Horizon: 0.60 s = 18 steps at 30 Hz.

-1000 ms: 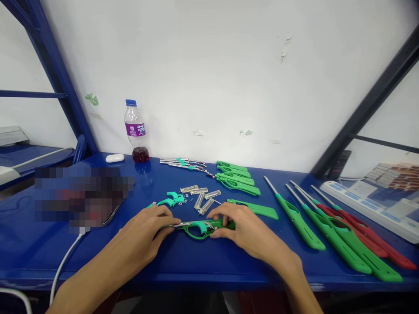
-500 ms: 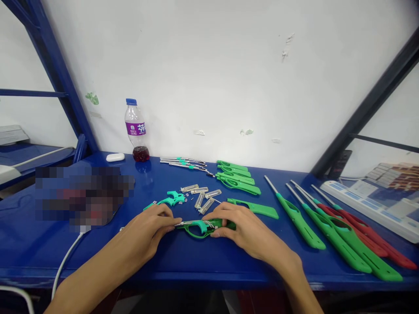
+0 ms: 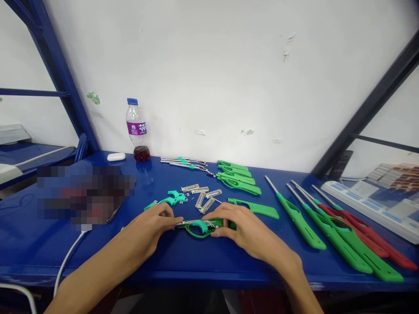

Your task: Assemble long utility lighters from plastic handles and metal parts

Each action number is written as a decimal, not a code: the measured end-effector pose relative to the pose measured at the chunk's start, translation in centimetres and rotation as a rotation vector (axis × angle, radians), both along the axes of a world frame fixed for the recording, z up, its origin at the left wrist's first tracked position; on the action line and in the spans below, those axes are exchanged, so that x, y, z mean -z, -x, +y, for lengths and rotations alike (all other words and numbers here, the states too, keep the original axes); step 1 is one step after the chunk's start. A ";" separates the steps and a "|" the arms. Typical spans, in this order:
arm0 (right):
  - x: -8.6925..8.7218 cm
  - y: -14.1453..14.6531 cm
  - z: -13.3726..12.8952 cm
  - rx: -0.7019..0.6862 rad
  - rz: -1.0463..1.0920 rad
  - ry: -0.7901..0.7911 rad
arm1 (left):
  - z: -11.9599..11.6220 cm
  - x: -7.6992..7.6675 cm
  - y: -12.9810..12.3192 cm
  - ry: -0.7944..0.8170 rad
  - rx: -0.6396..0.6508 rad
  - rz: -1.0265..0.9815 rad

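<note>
Between my hands, low over the blue table, is an opened green lighter (image 3: 196, 234) with a teal trigger (image 3: 200, 225), wires and a thin metal tube in its half-shell. My left hand (image 3: 155, 224) pinches the tube end at the left. The fingers of my right hand (image 3: 240, 224) close round the handle end and hide part of it. Just beyond lie several clear fuel tanks (image 3: 200, 199) and loose teal triggers (image 3: 173, 197) with small metal bits. A green half-shell (image 3: 258, 209) rests past my right hand.
Assembled green lighters (image 3: 301, 222) and red lighters (image 3: 363, 226) lie at right, beside a white power strip (image 3: 369, 211). Along the back are metal tubes with wires (image 3: 183, 162), green shells (image 3: 234, 172), a bottle (image 3: 137, 131) and a white case (image 3: 116, 156). A cable (image 3: 67, 257) crosses the left.
The view has shifted very slightly. Both hands keep their hold on the lighter, and the parts on the table lie as before.
</note>
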State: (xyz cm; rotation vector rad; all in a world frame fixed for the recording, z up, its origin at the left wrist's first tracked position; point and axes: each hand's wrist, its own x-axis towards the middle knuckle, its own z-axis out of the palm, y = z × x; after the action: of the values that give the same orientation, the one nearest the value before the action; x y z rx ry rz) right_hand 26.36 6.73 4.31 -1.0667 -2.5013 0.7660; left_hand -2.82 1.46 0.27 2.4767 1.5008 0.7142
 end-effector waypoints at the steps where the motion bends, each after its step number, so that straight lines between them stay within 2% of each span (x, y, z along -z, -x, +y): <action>1: 0.0 0.0 0.0 0.000 -0.002 0.002 | 0.0 0.0 0.0 -0.019 0.002 -0.003; 12: -0.1 0.1 0.0 0.009 -0.010 0.010 | 0.2 0.9 -0.5 -0.093 -0.022 0.049; 18: 0.0 0.1 0.0 0.008 0.004 0.015 | -0.9 -0.2 -1.7 -0.125 -0.085 0.120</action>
State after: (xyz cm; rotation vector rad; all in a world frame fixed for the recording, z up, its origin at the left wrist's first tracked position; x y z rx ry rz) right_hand 26.26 6.75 4.33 -1.0783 -2.4900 0.7858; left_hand -1.16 0.55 0.42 2.6034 1.6604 0.7058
